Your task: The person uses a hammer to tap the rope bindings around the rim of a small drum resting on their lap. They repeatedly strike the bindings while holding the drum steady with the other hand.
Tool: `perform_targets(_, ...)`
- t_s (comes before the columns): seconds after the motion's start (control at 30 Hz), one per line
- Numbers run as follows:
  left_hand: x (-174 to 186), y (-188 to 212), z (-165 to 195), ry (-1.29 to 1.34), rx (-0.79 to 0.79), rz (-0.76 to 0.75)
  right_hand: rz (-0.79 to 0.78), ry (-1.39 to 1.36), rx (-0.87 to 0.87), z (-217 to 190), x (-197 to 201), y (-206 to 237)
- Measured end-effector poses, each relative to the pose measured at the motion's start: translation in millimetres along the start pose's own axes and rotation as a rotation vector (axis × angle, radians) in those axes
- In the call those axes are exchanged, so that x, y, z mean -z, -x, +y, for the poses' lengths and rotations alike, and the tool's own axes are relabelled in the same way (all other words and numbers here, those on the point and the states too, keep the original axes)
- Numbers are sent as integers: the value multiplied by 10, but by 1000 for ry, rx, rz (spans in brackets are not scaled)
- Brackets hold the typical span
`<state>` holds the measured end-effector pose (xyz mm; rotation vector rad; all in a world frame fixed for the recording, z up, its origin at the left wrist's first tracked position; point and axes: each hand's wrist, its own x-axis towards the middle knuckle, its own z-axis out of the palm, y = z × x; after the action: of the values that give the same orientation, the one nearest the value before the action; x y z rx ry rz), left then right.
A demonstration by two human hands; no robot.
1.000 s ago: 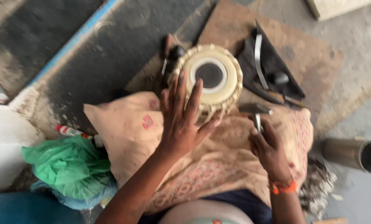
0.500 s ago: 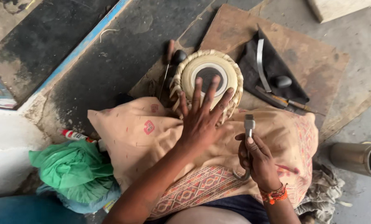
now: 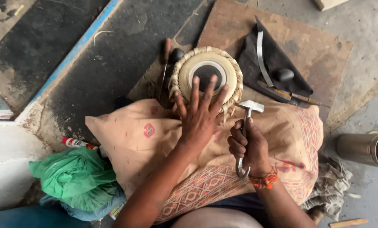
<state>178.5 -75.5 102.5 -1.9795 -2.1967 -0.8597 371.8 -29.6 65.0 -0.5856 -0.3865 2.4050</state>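
Note:
A small hand drum (image 3: 206, 69) with a pale skin and black centre spot stands upright, its rim bound in braided straps. My left hand (image 3: 200, 116) lies flat on its near edge, fingers spread over the skin. My right hand (image 3: 247, 145) grips the shaft of a small metal hammer (image 3: 247, 116), whose head sits just right of the drum's rim. An orange thread band circles my right wrist. Both hands are over a tan patterned cloth (image 3: 146, 139) spread across my lap.
A brown board (image 3: 320, 46) behind the drum carries a black cloth (image 3: 277, 63) with a curved metal blade, a dark stone and thin tools. A metal cylinder (image 3: 364, 148) lies at right. A green bag (image 3: 72, 177) sits at left; a dark-handled tool (image 3: 167, 52) lies beside the drum.
The hammer head has come up beside the drum's right rim. My left hand slid a little back along the skin; the view moved closer.

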Motion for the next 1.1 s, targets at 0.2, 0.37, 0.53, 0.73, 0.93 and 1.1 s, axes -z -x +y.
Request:
perform_targets(0.2,-68,-94,-38,-94,38,-126,-37,-372,-124,186,175,-201)
perform_targets(0.37,-18,-67,-2,-4,8,-77,-113,-680,-275,215,-150,-87)
perform_targets(0.53,20,-92,22,-72,-17,-123,-32,-274,3,-27,-399,-28)
perform_targets(0.73,-6,-115,-22,88,43,-126,94,-452,-246,-209,-98,-314)
perform_targets(0.93,6,-173,-37,-54,17,-128,-101,-406,-238,-234,-2,-287)
perform_targets(1.1,7,-15,-53,310,5,82,-77,-348,-173,-304,78,-218)
